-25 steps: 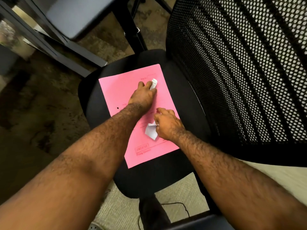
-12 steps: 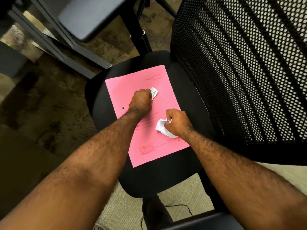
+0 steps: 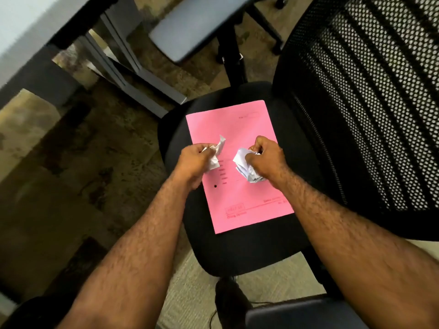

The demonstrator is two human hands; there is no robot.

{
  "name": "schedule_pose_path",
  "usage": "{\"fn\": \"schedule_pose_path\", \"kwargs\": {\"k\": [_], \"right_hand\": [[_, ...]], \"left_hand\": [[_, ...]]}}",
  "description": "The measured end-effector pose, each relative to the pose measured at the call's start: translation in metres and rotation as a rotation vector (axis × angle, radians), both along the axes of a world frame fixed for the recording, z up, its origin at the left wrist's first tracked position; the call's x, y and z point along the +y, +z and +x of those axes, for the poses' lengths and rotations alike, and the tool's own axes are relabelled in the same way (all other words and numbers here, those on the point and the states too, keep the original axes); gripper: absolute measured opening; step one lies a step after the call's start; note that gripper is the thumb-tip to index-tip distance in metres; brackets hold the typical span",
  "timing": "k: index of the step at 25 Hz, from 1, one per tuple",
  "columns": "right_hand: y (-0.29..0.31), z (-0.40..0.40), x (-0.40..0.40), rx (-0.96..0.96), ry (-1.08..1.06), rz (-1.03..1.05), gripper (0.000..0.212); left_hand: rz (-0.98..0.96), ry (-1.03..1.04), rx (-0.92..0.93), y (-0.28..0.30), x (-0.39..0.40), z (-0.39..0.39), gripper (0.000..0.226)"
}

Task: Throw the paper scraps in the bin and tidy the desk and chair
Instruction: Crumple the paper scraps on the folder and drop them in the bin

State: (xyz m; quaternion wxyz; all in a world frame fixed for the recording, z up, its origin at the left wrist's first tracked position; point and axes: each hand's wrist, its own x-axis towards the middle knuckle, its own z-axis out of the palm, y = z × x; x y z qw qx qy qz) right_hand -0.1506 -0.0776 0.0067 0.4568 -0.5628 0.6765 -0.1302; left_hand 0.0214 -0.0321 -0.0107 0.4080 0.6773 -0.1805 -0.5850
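A pink folder (image 3: 240, 186) lies flat on the black seat (image 3: 237, 252) of an office chair. My left hand (image 3: 194, 160) grips a small white paper scrap (image 3: 217, 153) above the folder's left edge. My right hand (image 3: 268, 157) grips a larger crumpled white scrap (image 3: 245, 166) over the folder's middle. Both hands are lifted a little off the folder. No bin is in view.
The chair's black mesh back (image 3: 361, 103) rises at the right. One grey padded armrest (image 3: 197, 27) stands beyond the seat, another (image 3: 299, 314) at the bottom edge. Dark desk legs (image 3: 133, 74) and a pale desk edge (image 3: 21, 24) sit at upper left over patterned floor.
Both hands closed on the white scraps that lay on the folder and lifted them, drawing back toward me. The view shifted so more of the desk shows.
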Motion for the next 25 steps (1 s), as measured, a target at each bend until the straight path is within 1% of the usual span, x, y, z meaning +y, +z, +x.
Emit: {"fn": "schedule_pose_path", "kwargs": {"k": [3, 6, 9, 11, 14, 17, 19, 22, 25], "right_hand": [[0.010, 0.043, 0.014, -0.036, 0.075, -0.006, 0.025], [0.021, 0.090, 0.034, -0.070, 0.155, -0.016, 0.024], [0.032, 0.157, 0.084, -0.083, 0.339, -0.029, 0.024], [0.037, 0.193, 0.118, -0.077, 0.413, -0.032, 0.022], [0.039, 0.260, 0.196, -0.131, 0.516, 0.052, 0.019], [0.024, 0.332, 0.293, -0.215, 0.648, 0.170, 0.030], [0.012, 0.368, 0.352, -0.237, 0.702, 0.209, 0.030], [-0.018, 0.419, 0.455, -0.197, 0.727, 0.335, 0.026], [-0.067, 0.457, 0.546, -0.153, 0.760, 0.414, 0.019]], "left_hand": [[-0.025, 0.139, 0.145, 0.015, 0.051, 0.036, 0.016], [-0.037, 0.299, 0.264, 0.018, 0.110, 0.071, 0.009], [-0.047, 0.478, 0.304, 0.024, 0.194, 0.124, 0.009], [-0.064, 0.565, 0.322, 0.024, 0.244, 0.151, 0.008], [-0.101, 0.694, 0.355, 0.025, 0.336, 0.195, 0.008], [-0.103, 0.833, 0.354, 0.016, 0.437, 0.231, 0.009], [-0.078, 0.932, 0.366, 0.006, 0.494, 0.245, 0.008], [-0.025, 1.118, 0.326, -0.017, 0.588, 0.270, 0.010], [0.050, 1.314, 0.267, -0.051, 0.668, 0.293, 0.014]]}}
